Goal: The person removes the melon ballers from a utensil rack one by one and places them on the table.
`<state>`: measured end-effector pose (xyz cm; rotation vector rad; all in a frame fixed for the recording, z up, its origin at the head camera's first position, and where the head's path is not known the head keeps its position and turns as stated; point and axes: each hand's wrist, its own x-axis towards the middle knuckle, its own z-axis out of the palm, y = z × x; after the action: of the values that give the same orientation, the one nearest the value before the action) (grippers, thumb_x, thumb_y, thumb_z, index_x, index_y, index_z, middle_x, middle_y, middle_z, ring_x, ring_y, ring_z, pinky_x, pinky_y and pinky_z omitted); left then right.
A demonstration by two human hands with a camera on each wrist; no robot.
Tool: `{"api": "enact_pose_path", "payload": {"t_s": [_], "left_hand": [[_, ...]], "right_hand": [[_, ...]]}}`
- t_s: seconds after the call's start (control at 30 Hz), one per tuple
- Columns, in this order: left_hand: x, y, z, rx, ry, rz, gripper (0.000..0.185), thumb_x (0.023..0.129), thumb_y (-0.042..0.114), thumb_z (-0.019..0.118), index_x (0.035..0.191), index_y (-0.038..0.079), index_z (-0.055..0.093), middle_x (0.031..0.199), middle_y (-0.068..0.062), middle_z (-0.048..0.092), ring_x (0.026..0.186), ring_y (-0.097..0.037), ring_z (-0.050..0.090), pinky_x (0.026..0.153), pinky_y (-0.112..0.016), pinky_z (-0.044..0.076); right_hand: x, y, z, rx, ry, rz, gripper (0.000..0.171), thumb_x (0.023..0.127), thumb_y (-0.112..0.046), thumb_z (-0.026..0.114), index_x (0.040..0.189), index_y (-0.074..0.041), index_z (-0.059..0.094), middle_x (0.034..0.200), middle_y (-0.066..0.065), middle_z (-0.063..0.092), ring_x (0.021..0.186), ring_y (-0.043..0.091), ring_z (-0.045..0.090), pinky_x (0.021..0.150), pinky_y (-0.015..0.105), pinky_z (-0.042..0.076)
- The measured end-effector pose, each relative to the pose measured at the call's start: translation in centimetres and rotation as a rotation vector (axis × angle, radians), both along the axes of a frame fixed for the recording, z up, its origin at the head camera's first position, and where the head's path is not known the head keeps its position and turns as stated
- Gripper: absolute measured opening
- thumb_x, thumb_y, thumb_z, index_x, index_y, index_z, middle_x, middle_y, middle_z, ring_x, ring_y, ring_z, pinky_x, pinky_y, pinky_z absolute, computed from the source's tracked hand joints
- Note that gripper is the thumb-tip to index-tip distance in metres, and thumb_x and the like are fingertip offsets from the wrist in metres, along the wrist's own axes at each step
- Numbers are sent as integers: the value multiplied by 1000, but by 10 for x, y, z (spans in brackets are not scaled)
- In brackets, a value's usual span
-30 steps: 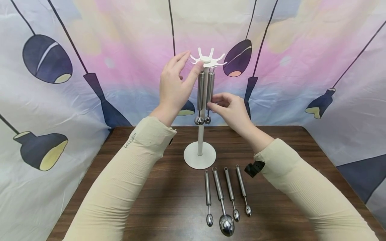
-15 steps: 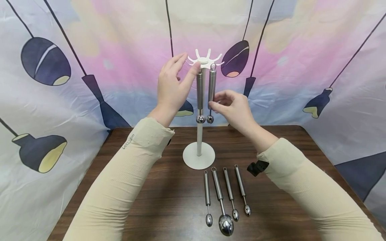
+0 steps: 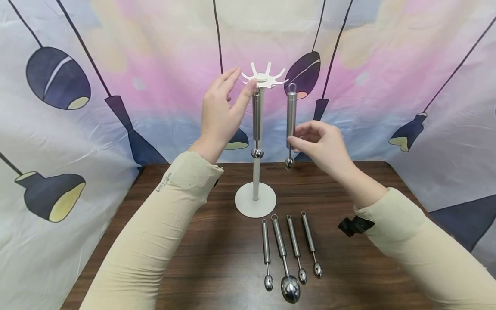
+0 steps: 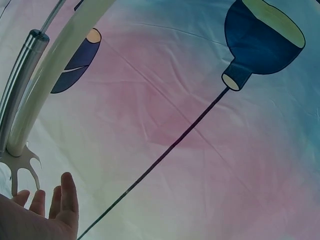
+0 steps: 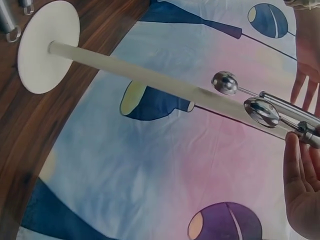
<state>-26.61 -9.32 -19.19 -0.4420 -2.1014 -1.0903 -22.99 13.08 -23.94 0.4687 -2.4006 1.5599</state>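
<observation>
While the left hand (image 3: 221,113), fingers spread, is steadying the white stand (image 3: 255,200) at its hook crown, the right hand (image 3: 322,146) is pinching a steel scoop (image 3: 290,122) upright, clear of the hooks.

Head looks down; wrists close, sharing stand (image 3: 256,172).

- In the left wrist view, the left hand (image 4: 35,212) is cut off by the bottom-left corner; only its fingertips and part of the palm show.
- The white stand (image 4: 47,75) runs out of that view at the top, its base unseen.
- In the right wrist view, the right hand (image 5: 302,187) is cut by the right edge, and the handle of the melon baller (image 5: 290,120) passes out of frame there.
- From the head view, the left thumb covers the top of the hanging baller (image 3: 256,118).
- The counter (image 3: 217,258) is cropped at the bottom edge.
</observation>
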Motion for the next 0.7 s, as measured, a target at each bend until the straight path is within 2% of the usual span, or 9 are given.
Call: {"api": "enact_pose_path", "payload": {"t_s": [0.17,0.37,0.7], "left_hand": [[0,1,0,-2,-28,-20,53,97,40,61,141,12,56,148,-1,53,137,-8,47,97,-25,52],[0,1,1,20,-30,-26,48,97,39,62,136,12,61,147,2,54,135,-4,49,93,-24,54],[0,0,1,33,-4,-17,40,100,35,58,131,11,65,144,1,57,133,-6,51,91,-26,56]], "right_hand": [[11,18,-7,35,-19,-25,27,90,-18,73,106,2,67,80,-16,71,69,3,70,71,24,59],[21,38,-19,71,-63,-52,28,90,-19,73,106,3,66,79,-17,70,67,4,70,70,22,58],[34,61,-46,86,-142,-36,30,92,-17,71,109,7,64,76,-17,70,67,7,71,69,24,59]]}}
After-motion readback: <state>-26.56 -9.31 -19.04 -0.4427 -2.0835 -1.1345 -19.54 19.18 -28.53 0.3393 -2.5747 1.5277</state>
